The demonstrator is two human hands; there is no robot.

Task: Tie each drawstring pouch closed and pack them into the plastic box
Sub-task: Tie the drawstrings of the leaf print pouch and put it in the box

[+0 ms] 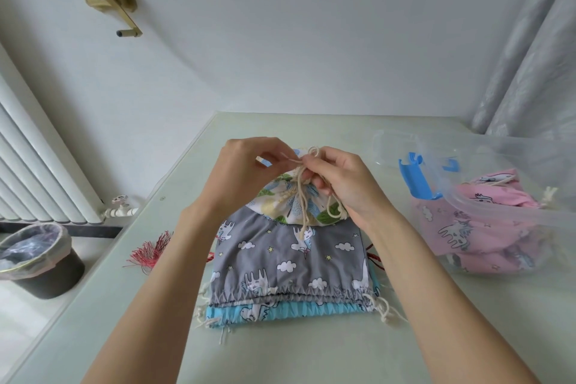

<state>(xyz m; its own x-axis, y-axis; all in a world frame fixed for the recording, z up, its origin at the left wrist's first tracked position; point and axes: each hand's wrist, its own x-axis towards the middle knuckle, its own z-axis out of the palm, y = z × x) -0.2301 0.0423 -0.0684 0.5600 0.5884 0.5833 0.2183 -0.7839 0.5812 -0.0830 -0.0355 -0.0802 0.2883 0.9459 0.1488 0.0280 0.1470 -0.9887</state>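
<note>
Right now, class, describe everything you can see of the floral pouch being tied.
The floral pouch is white cloth printed with blue flowers and green leaves. Its mouth is gathered by a cream cord. It lies partly on the grey unicorn pouch. The left hand and right hand both pinch the cord above it.

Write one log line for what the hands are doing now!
step: tying | left hand: pinches cord | right hand: grips cord | floral pouch: on grey pouch | plastic box: holds pink pouch

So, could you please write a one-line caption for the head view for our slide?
Both hands, left hand and right hand, tie the cream drawstring of a floral pouch beside the plastic box.
</note>
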